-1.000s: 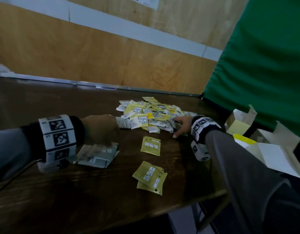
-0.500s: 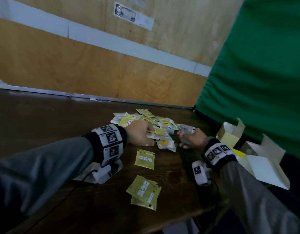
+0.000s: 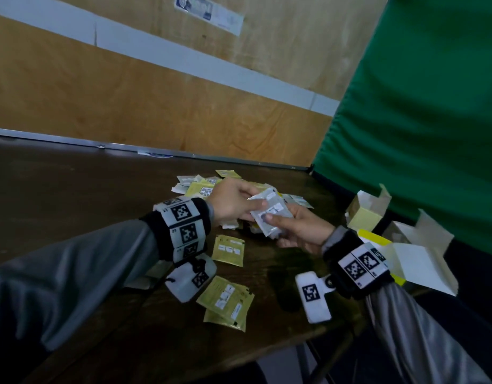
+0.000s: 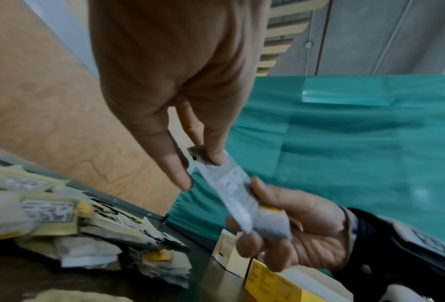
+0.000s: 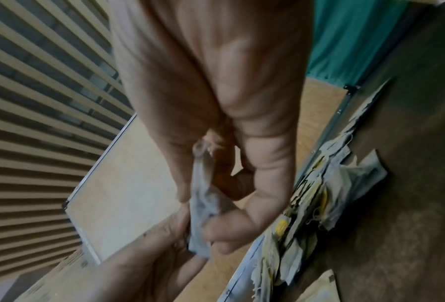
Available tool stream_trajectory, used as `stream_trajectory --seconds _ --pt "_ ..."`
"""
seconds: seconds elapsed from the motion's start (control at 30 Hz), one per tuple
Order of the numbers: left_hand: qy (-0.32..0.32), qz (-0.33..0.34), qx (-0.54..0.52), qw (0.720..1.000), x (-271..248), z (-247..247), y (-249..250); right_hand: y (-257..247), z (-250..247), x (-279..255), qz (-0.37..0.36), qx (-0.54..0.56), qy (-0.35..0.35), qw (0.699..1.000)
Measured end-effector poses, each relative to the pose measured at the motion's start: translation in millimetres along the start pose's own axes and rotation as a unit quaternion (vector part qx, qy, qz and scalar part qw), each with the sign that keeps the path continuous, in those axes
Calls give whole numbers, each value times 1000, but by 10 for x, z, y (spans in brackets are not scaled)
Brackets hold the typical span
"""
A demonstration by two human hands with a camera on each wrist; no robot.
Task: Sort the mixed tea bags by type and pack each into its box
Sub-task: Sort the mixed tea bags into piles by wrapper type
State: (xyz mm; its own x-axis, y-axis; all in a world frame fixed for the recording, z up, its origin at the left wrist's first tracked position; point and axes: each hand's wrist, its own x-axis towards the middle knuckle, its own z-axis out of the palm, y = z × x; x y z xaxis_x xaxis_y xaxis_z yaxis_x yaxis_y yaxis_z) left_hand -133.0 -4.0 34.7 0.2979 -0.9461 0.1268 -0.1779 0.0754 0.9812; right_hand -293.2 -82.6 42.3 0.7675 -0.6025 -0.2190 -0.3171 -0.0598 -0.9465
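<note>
Both hands meet above the mixed pile of tea bags [image 3: 200, 187] on the dark wooden table [image 3: 73, 195]. My right hand [image 3: 297, 228] grips a small stack of white tea bags [image 3: 269, 214], palm up. My left hand [image 3: 233, 200] pinches the top white sachet [image 4: 226, 179] of that stack between thumb and fingers. The same stack [image 5: 200, 206] shows edge-on in the right wrist view, held by both hands. Yellow tea bags lie loose on the table: one [image 3: 229, 249] near my left wrist and a small stack [image 3: 226, 300] nearer the front edge.
Open boxes stand at the right end of the table: a pale yellow one [image 3: 366, 212] and a white one with a yellow rim [image 3: 413, 256]. A green curtain [image 3: 419, 106] hangs behind them. A wooden wall panel [image 3: 128, 101] backs the table. More white sachets lie under my left forearm [image 3: 153, 275].
My left hand left the white stack near the front and rose to the right. My right hand lifted white tea bags out of the pile, and the two hands came together over it.
</note>
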Motion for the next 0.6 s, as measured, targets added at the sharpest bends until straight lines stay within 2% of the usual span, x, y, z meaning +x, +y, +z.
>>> stream_trajectory --seconds 0.1,0.17,0.23,0.3,0.37,0.43,0.47,0.5,0.6 --pt "15 -33 14 999 -27 -177 -9 49 -60 12 51 50 1 997" --pt "-3 -67 16 998 -83 -305 -10 94 -147 -19 65 31 16 997" --pt "-66 -93 77 990 -157 -415 -39 143 -272 -65 91 -48 28 994" --pt "-144 -104 187 966 -233 -470 -139 193 -353 -106 135 -164 30 977" --pt "-204 -85 325 919 -282 -421 -251 232 -409 -114 172 -270 57 946" --pt "-249 -15 486 838 -274 -326 -337 254 -438 -93 203 -331 90 917" --pt "-271 10 534 801 -259 -281 -358 253 -438 -79 213 -340 98 911" --pt "-290 18 559 777 -235 -251 -378 248 -434 -55 219 -344 102 907" --pt "-334 -25 589 735 -189 -221 -346 170 -388 -30 199 -412 121 881"
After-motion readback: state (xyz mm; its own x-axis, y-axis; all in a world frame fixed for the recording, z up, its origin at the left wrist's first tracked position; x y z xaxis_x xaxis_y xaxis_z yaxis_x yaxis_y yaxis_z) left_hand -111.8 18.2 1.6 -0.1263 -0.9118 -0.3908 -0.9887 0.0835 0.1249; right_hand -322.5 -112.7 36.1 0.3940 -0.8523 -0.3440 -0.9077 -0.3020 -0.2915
